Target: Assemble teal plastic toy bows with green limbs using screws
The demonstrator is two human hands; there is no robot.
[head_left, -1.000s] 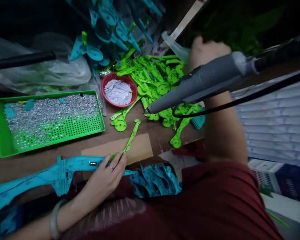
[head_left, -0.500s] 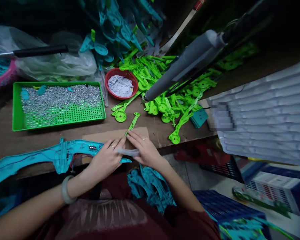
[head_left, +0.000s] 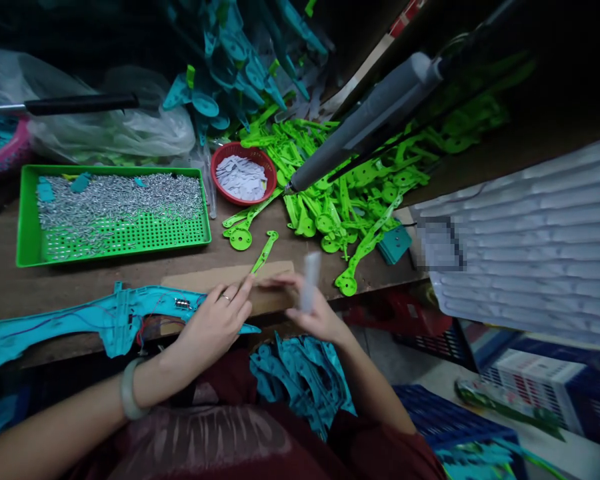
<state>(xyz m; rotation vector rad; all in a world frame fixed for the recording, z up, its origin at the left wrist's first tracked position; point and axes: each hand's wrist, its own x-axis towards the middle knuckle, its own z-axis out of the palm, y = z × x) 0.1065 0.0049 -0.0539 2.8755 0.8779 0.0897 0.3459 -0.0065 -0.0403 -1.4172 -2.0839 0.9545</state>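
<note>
Left hand (head_left: 215, 323) sits at the near edge of the bench (head_left: 305, 257), fingers pinched on the lower end of a thin green strip (head_left: 263, 255). The strip runs up and away over a cardboard pad (head_left: 220, 277). My read: it's pinned there so the strip stays flat and steady on the pad.

Same hand rests partly on a long blue shell (head_left: 105, 313) lying along the near edge, open side up with red wires and a small metal part showing. That orientation looks chosen to keep the inside reachable.

Right hand (head_left: 320, 313) is just right of the left one, fingers closed round a small pale tube (head_left: 310, 280) held upright. It's motion-blurred, so I can't tell what it is.

Supplies sit in an arc toward the far edge, likely for reach:
- green tray (head_left: 27, 220) of small silver pieces, far left
- red bowl (head_left: 221, 160) of white bits, centre
- heap of green parts (head_left: 350, 180), right
- blue parts (head_left: 230, 60) stacked behind

A grey power tool (head_left: 365, 123) hangs tip-down over the heap, free of both hands. More blue pieces (head_left: 300, 373) lie in the lap.
</note>
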